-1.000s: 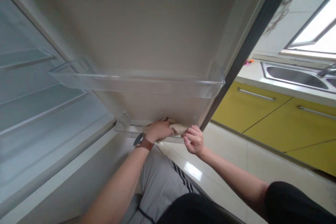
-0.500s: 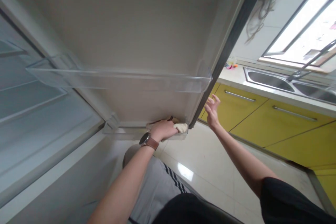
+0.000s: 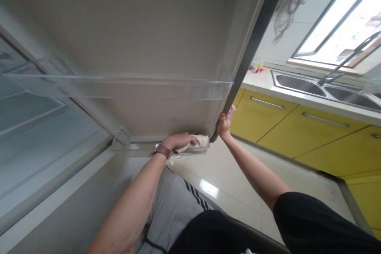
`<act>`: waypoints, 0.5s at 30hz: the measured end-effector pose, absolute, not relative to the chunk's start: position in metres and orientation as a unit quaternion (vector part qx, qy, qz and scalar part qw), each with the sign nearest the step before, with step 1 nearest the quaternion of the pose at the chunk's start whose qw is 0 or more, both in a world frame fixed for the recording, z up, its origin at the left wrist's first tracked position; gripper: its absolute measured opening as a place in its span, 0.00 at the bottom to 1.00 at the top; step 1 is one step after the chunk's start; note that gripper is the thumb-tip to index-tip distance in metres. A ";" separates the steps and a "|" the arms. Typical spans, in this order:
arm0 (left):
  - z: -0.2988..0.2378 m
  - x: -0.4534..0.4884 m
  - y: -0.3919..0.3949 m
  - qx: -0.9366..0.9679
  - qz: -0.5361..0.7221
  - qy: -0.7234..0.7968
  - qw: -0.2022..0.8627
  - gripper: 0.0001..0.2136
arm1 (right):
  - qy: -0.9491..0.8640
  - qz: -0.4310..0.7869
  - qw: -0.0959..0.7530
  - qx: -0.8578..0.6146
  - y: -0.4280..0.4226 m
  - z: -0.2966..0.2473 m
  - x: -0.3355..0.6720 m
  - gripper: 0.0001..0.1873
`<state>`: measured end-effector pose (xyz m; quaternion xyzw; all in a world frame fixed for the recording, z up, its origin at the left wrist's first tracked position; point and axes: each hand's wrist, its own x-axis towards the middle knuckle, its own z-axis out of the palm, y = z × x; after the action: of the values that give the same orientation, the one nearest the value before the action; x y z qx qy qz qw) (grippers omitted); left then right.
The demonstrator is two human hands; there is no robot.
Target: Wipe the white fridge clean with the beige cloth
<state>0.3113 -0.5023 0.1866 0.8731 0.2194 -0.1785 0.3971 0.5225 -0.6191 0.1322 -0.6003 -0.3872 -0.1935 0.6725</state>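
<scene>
An open fridge door (image 3: 143,27) fills the view, its inner side facing me. My left hand (image 3: 177,141), with a brown-strapped watch on the wrist, is closed on a beige cloth (image 3: 201,141) inside the lowest clear door bin (image 3: 133,149). My right hand (image 3: 225,121) is wrapped around the door's dark outer edge (image 3: 253,41), just right of that bin. A second clear door shelf (image 3: 119,87) runs across the door above both hands.
The fridge interior with glass shelves (image 3: 32,107) lies to the left. Yellow cabinets (image 3: 297,131) under a counter with a steel sink (image 3: 300,83) and a window (image 3: 345,27) stand to the right. Glossy floor tiles (image 3: 226,182) lie below, with my grey-trousered knee (image 3: 178,202) in front.
My right hand left the bin by the cloth, swung out open to the right, and now grips the door's edge. My left hand stayed on the cloth in the bottom bin.
</scene>
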 end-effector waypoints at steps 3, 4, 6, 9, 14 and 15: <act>0.188 0.305 -0.500 0.870 -0.173 0.232 0.400 0.20 | -0.385 -0.196 0.674 -0.599 -0.620 0.132 0.521 0.48; 0.189 0.302 -0.499 0.872 -0.171 0.234 0.394 0.20 | -0.383 -0.195 0.672 -0.603 -0.620 0.133 0.521 0.48; 0.192 0.293 -0.496 0.879 -0.165 0.240 0.379 0.21 | -0.377 -0.192 0.665 -0.616 -0.621 0.134 0.518 0.50; 0.198 0.271 -0.483 0.884 -0.155 0.257 0.359 0.21 | -0.368 -0.189 0.653 -0.635 -0.622 0.135 0.517 0.52; 0.206 0.215 -0.443 0.866 -0.152 0.363 0.308 0.21 | -0.376 -0.189 0.651 -0.632 -0.621 0.133 0.519 0.51; 0.206 0.204 -0.434 0.862 -0.151 0.388 0.287 0.21 | -0.379 -0.185 0.653 -0.629 -0.621 0.132 0.519 0.51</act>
<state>0.2037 -0.4336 0.2061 0.8625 0.3885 -0.1511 0.2871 0.5194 -0.6210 0.1324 -0.6293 -0.3788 -0.1849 0.6529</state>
